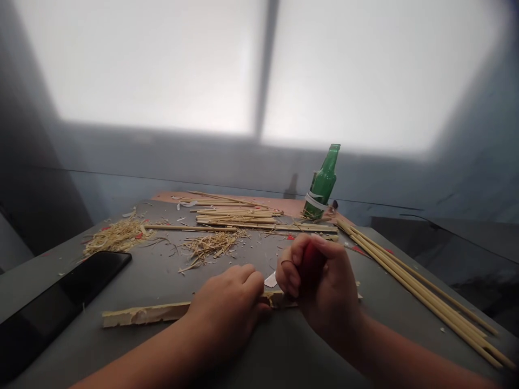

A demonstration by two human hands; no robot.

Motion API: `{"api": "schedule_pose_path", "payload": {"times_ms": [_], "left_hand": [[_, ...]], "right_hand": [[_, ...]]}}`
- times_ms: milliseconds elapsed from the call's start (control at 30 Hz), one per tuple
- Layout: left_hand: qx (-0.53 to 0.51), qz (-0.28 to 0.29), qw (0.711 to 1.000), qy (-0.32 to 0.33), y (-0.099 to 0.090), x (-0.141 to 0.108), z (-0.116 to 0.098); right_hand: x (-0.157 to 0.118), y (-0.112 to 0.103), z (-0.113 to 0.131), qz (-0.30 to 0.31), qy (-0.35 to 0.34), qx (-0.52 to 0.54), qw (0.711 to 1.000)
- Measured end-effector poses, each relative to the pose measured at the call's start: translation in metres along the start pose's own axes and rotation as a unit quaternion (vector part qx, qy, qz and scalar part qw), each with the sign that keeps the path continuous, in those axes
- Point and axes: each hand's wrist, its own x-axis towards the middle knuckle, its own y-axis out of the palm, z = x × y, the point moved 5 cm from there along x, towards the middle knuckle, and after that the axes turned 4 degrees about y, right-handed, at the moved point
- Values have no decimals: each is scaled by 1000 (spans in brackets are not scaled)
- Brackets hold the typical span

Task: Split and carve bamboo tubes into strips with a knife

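My left hand is closed over a long tan strip with a ragged yellowish upper edge, pressing it near the table's front. My right hand is wrapped round a dark red handle just above the strip's right part. Whatever tool end the handle has is hidden behind that hand. Between the hands a short stretch of the strip shows, with a notched, broken edge. A small white scrap lies just behind it.
A black phone lies at left. Piles of shavings and several thin sticks cover the back of the grey table. A green bottle stands at the back right. Long sticks run along the right edge.
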Motion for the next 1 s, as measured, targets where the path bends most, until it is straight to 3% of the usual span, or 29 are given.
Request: {"api": "schedule_pose_path", "payload": {"times_ms": [200, 767, 1000], "left_hand": [[-33, -4, 999, -26, 0, 3, 3], [-23, 6, 999, -22, -2, 3, 3], [-12, 5, 1000, -13, -3, 3, 2]], "right_hand": [[2, 1, -2, 56, -14, -12, 998], [5, 0, -1, 19, -49, -5, 999], [7, -2, -2, -11, -31, 17, 999]]}}
